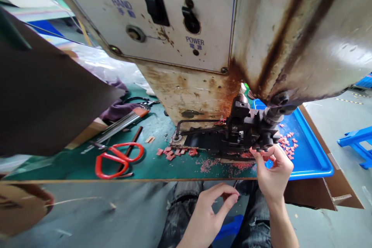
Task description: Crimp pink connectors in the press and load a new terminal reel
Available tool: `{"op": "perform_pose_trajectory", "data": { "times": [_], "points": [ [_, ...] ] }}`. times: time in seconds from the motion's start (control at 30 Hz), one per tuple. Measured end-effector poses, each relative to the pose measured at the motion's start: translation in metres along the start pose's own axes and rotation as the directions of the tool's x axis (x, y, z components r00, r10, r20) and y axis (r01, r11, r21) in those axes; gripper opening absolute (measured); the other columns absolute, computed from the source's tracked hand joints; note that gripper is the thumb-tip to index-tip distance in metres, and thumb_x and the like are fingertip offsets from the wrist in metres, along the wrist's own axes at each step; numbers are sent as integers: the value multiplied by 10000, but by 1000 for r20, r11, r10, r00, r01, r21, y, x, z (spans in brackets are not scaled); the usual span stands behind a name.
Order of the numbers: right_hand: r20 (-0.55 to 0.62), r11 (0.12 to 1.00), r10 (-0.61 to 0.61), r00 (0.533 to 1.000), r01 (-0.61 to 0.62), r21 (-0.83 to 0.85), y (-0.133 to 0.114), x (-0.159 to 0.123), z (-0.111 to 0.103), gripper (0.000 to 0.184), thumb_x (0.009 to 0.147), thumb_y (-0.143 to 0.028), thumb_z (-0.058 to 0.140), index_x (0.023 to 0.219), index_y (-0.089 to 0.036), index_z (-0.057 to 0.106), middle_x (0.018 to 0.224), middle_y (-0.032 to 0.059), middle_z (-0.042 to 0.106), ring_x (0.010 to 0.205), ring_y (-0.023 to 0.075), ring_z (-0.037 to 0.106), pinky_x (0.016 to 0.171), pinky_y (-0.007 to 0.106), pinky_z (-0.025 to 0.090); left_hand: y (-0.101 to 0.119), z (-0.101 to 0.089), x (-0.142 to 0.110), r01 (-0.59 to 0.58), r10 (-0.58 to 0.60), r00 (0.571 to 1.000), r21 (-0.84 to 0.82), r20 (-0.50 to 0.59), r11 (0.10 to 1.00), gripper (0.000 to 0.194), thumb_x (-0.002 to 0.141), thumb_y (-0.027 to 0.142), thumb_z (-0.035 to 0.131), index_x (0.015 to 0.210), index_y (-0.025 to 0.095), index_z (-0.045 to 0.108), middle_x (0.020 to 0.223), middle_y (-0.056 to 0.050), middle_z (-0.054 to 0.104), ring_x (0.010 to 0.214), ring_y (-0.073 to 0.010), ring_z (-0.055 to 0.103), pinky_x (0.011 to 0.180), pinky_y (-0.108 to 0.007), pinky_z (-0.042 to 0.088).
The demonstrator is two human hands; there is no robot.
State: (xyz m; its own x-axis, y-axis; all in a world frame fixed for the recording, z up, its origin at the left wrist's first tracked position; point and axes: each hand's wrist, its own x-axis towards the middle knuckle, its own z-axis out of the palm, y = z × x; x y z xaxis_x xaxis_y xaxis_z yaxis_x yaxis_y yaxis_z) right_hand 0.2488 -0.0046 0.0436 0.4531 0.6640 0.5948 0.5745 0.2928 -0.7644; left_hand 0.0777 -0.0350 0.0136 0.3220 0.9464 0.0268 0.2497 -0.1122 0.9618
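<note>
My right hand [274,172] is at the right end of the dark metal tooling [247,128] under the machine head. Its thumb and fingertips are pinched together beside the tooling; what they hold, if anything, is hidden. In front of the table edge, above my lap, my left hand [213,211] has thumb and forefinger tips closed together. Anything between them is too small to make out. Small pink pieces [170,153] lie left of the tooling, and pink crumbs [209,165] are scattered along its front. More pink pieces [287,147] sit in the blue tray [312,162].
The stained machine body [186,93] rises over the table, its switch panel [174,42] above. Red-handled scissors [112,172], a set of hex keys [122,124] and a dark flat sheet [52,100] are at left. A cardboard box [310,193] stands at right near a blue stool [357,139].
</note>
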Motion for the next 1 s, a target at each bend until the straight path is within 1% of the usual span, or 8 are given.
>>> {"op": "perform_pose_trajectory", "data": {
  "times": [0.27, 0.5, 0.57, 0.63, 0.73, 0.83, 0.9, 1.0],
  "points": [
    [-11, 1000, 14, 1000, -14, 3, 1, -2, 2, 312, 938, -252, 737, 708, -215, 529, 689, -43, 497, 601, 118, 460, 559, 253, 415, 7, -2, -6, -11, 11, 1000, 11, 7, 1000, 270, 957, 390, 643, 787, 222, 768, 727, -15, 781, 679, -177, 717, 712, -230, 578],
    [-60, 984, -168, 984, 171, 47, -2, -9, -3, 78, 956, -171, 736, 896, -220, 744, 796, 8, 669, 641, 135, 587, 556, 273, 486, 6, -10, -9, -83, 85, 996, 66, -30, 994, 268, 979, 369, 626, 791, 234, 761, 731, -1, 782, 675, -169, 743, 684, -205, 585],
    [-63, 976, -206, 977, 210, 63, -2, -14, -10, 161, 941, -115, 743, 1007, -259, 773, 827, 8, 702, 668, 148, 624, 566, 285, 499, -1, -22, -6, -146, 158, 984, 138, -81, 980, 241, 980, 356, 623, 821, 240, 763, 774, -7, 795, 709, -175, 765, 690, -206, 589],
    [-71, 971, -230, 971, 234, 54, -3, -20, -19, 252, 924, -81, 752, 1055, -294, 781, 828, -3, 711, 675, 153, 636, 598, 306, 512, -11, -40, -1, -195, 249, 951, 272, -181, 942, 223, 985, 370, 618, 865, 246, 758, 822, -14, 799, 733, -182, 771, 706, -222, 592],
    [-98, 968, -245, 964, 248, 21, -3, -26, -30, 279, 908, -77, 769, 1058, -311, 791, 800, -14, 709, 651, 159, 635, 670, 357, 536, -30, -69, 13, -152, 379, 854, 527, -355, 836, 258, 1007, 432, 582, 918, 248, 740, 862, -37, 784, 769, -220, 752, 780, -304, 595],
    [-111, 973, -229, 967, 230, -10, -3, -31, -38, 252, 903, -90, 775, 1034, -303, 799, 773, -11, 705, 624, 166, 641, 653, 366, 544, -47, -88, 29, -81, 478, 785, 701, -393, 709, 331, 1022, 504, 525, 969, 255, 738, 943, -85, 786, 924, -312, 732, 938, -451, 572],
    [-118, 975, -221, 968, 219, -31, -2, -31, -42, 231, 901, -101, 777, 1017, -299, 802, 767, -6, 706, 621, 171, 648, 640, 366, 552, -52, -92, 37, -65, 491, 793, 752, -361, 657, 371, 1022, 544, 497, 1014, 265, 742, 990, -100, 777, 994, -347, 713, 996, -510, 548],
    [-121, 973, -229, 966, 225, -48, 4, -26, -48, 217, 902, -105, 777, 1005, -294, 802, 785, 2, 716, 643, 174, 657, 615, 346, 552, -53, -91, 45, -50, 457, 828, 769, -326, 638, 384, 1019, 553, 490, 1015, 268, 746, 970, -84, 745, 937, -327, 705, 965, -489, 561]
  ]
}}
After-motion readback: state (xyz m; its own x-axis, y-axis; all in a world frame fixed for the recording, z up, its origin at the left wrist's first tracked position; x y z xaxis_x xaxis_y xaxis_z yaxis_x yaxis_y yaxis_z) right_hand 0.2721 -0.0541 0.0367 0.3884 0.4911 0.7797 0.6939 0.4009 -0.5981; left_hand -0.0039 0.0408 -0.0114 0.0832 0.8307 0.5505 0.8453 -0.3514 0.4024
